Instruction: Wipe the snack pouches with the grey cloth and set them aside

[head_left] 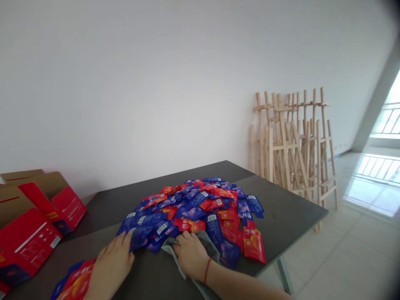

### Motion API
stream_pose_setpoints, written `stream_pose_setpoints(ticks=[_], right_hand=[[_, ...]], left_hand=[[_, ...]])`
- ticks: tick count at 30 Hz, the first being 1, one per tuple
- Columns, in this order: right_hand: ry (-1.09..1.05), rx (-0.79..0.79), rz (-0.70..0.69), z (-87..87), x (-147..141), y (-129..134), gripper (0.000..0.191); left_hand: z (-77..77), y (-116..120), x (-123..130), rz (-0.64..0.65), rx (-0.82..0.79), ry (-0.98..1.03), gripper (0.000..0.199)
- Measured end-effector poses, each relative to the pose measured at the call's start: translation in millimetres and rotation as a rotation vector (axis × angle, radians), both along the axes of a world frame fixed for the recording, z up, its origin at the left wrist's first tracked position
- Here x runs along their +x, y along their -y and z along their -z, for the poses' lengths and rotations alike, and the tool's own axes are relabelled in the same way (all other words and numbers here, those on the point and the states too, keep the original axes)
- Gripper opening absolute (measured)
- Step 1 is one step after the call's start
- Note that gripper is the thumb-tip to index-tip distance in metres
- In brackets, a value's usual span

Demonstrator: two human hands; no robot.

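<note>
A broad heap of red and blue foil packets (pixel 193 202) lies on the dark table. At its near left edge my left hand (pixel 114 262) holds a blue packet (pixel 141 236) between thumb and fingers. My right hand (pixel 190 255), with a red string round the wrist, is closed on a grey cloth (pixel 206 241) at the front of the heap. Part of the cloth hangs below that wrist. Beside my left forearm are more red and blue packets (pixel 76 281), partly covered by the arm. One red packet (pixel 253 243) lies at the heap's right front.
Open red cardboard boxes (pixel 29 237) stand at the table's left. The dark tabletop (pixel 287 212) ends in a corner at the right, with a metal leg (pixel 285 275) beneath. Several wooden easels (pixel 290 146) lean against the white wall behind it.
</note>
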State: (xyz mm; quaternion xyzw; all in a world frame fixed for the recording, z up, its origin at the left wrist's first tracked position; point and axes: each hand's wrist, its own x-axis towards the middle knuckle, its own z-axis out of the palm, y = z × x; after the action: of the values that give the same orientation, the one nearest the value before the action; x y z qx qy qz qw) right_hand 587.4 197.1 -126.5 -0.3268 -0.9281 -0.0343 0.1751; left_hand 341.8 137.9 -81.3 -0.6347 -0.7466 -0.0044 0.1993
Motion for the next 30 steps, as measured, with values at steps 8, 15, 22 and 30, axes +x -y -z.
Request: stream_pose_setpoints(ticks=[8, 15, 22, 30], right_hand=[[-0.043, -0.034, -0.101, 9.0, 5, -6, 0.016], [-0.244, -0.164, -0.111, 5.6, 10, -12, 0.024], [-0.471, -0.230, -0.088, 0.4, 16, -13, 0.040], [-0.431, -0.202, -0.117, 9.8, 15, -16, 0.040]], left_hand=[[24.6, -49, 13, 0.198, -0.062, 0.088, 0.047], [-8.4, -1, 57, 0.262, 0.063, 0.469, 0.048], [5.0, -12, 81, 0.169, -0.019, 1.139, 0.042], [31.2, -10, 81, 0.214, 0.091, 0.742, 0.021]])
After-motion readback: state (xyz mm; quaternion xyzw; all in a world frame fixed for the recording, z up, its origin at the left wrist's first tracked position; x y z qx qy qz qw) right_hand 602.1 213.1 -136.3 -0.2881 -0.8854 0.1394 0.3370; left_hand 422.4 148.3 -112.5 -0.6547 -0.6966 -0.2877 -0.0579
